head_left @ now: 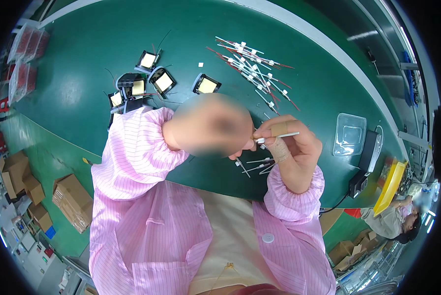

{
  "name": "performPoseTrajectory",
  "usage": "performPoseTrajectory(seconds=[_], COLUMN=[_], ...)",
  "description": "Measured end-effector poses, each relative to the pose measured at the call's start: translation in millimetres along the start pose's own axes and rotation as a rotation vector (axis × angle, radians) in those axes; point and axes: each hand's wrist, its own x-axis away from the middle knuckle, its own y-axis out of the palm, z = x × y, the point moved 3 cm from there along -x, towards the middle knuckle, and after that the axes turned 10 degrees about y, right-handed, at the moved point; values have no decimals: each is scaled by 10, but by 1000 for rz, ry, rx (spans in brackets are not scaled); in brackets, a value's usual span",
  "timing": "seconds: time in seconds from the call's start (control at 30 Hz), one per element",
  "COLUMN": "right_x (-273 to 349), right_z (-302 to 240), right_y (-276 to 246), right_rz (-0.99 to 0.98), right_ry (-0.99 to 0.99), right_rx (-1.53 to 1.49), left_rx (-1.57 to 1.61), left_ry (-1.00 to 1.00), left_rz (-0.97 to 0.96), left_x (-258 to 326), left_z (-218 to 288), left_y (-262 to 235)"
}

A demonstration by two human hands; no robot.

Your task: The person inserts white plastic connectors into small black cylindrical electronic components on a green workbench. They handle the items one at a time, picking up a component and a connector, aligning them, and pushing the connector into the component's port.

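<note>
In front of my chest, my right hand [296, 147] is closed in a pinch on a wire lead [290, 134] with a small white connector [260, 141]. Tape or bandage wraps its thumb and a finger. My left hand [210, 125] is curled beside it, its fingertips meeting the right hand's at the connector. Blur covers most of the left hand, so what it pinches is hidden. Below the hands lie several more leads [259, 164]. A larger spread of red and white wire leads with white connectors [255, 69] lies farther off.
Black housings with pale yellow pads and thin wires [164, 81] sit at left on the green table [107, 29]. At right are a clear plastic tray [349, 133], a black device [370, 152] and a yellow bin [390, 189]. Cardboard boxes [73, 201] stand on the floor; another person [392, 221] sits at far right.
</note>
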Motion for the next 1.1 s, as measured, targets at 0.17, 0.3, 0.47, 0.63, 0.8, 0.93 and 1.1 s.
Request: performPoseTrajectory(seconds=[0.17, 0.3, 0.47, 0.63, 0.8, 0.93, 1.1], right_x=[6, 29, 11, 2, -18, -31, -4], right_z=[35, 4, -11, 62, 40, 25, 60], right_y=[-53, -92, -39, 13, 19, 8, -4], right_rz=[12, 74, 229, 97, 99, 125, 177], right_ry=[-41, -33, 38, 145, 113, 102, 91], right_rx=[-87, -169, -339, -114, 38, 88, 38], left_rx=[51, 73, 68, -123, -368, -426, -276], left_ry=[26, -5, 13, 85, 169, 203, 129], left_rz=[-9, 21, 101, 166, 124, 133, 150], left_x=[-12, 7, -10, 9, 13, 13, 31], left_z=[41, 53, 84, 123, 126, 126, 66], left_y=[-4, -40, -13, 24, 13, -2, -46])
